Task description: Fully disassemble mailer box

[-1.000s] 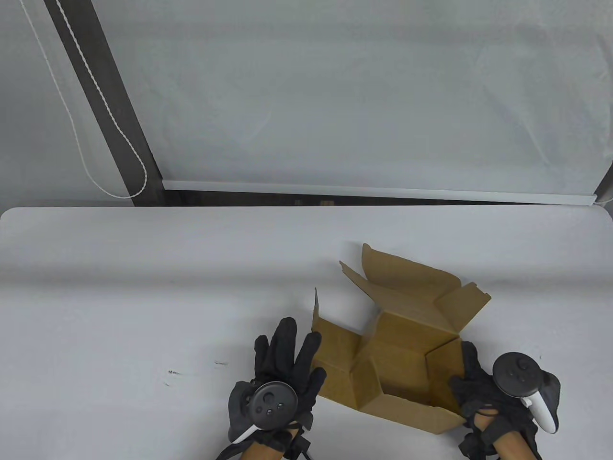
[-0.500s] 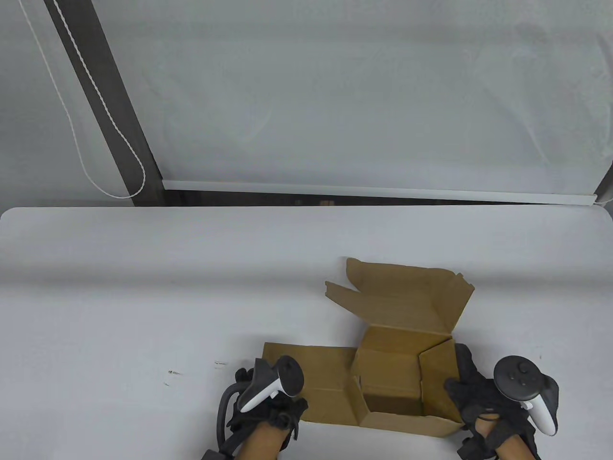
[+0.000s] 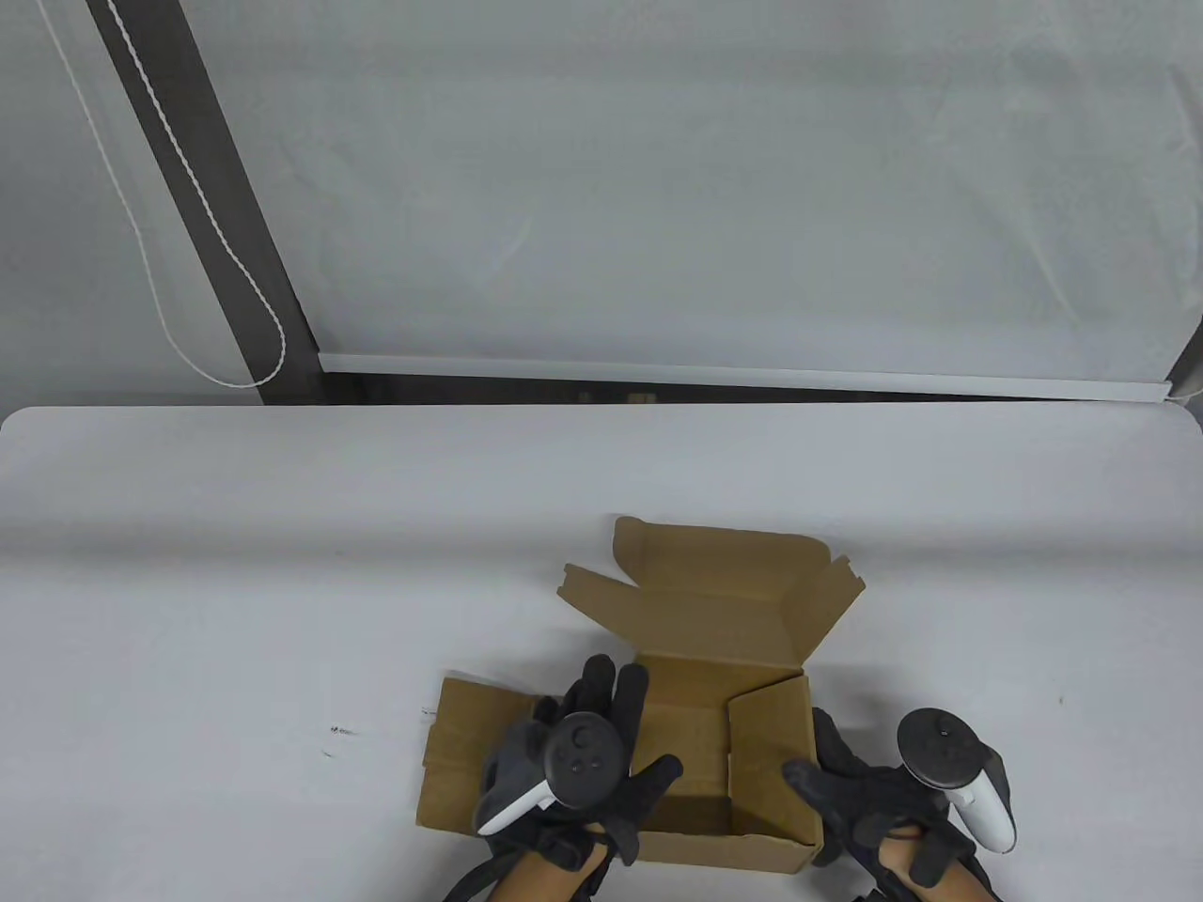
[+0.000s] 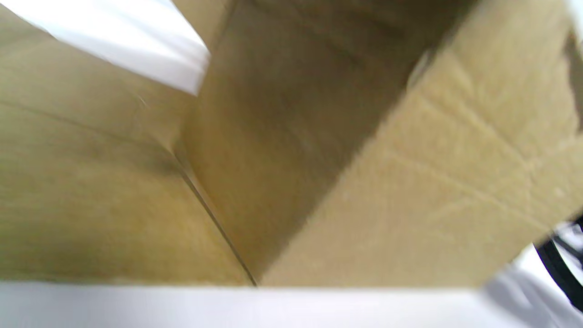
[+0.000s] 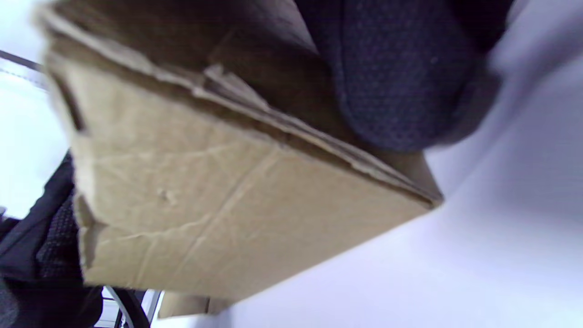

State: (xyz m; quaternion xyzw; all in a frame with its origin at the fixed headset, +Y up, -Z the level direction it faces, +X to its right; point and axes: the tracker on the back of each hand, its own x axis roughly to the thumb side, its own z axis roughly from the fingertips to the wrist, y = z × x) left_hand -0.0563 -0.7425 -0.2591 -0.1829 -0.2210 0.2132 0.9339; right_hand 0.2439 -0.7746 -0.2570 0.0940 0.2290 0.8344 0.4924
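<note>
Mailer box [image 3: 724, 733] sits on the white table [image 3: 235, 583] near its front edge, right of centre. We see it open w/ the lid [image 3: 714, 601] leaning back toward the table's far side, and one side panel [image 3: 470, 761] folded out flat on the box's left. Our left hand [image 3: 583, 761] is over that flattened panel and the box's left wall, fingers spread wide, not gripping anything. Our right hand [image 3: 874, 789] is against the box's right wall [image 3: 771, 752], thumb at the top edge, fingers on the outside; right wrist view shows a gloved finger [image 5: 401, 77] pressed on the cardboard. Left wrist view is blurred: only the box interior [image 4: 291, 150].
</note>
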